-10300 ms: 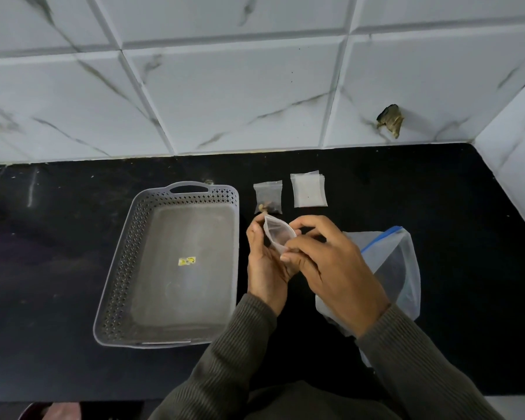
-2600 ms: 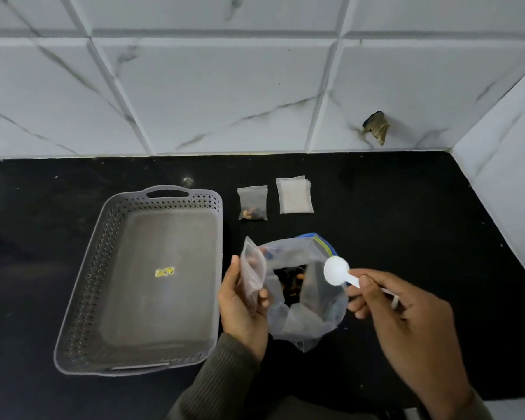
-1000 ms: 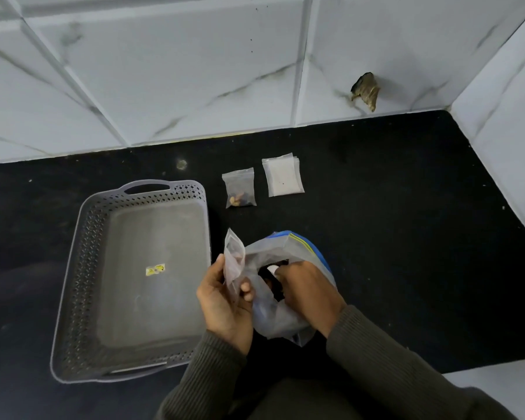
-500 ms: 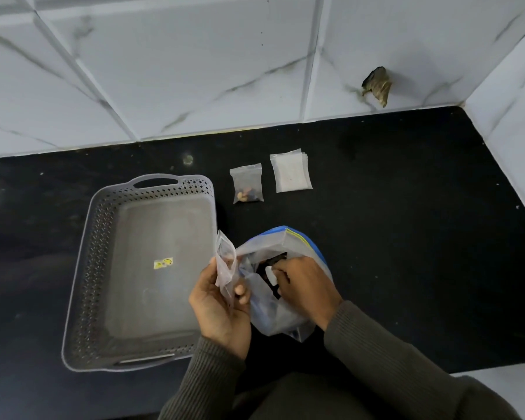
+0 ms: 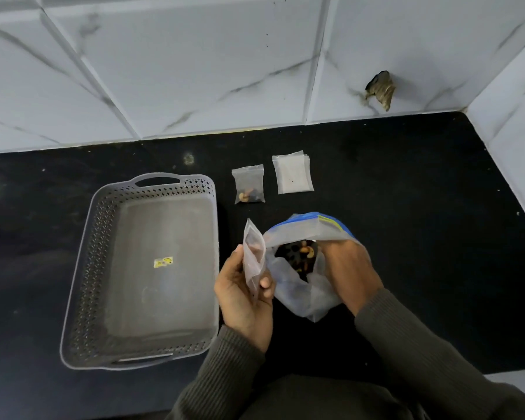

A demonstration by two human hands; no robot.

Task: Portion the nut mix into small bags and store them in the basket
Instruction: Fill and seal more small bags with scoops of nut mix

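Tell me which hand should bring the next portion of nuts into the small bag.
Right, most likely. The right hand reaches into the large bag, at the nuts. The left hand grips the small bag beside that opening, so it is occupied.

Black counter (image 5: 406,207) — white marble-veined wall tiles (image 5: 194,71).

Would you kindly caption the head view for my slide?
Left hand holds a small bag; right hand is inside the nut bag, basket alongside.
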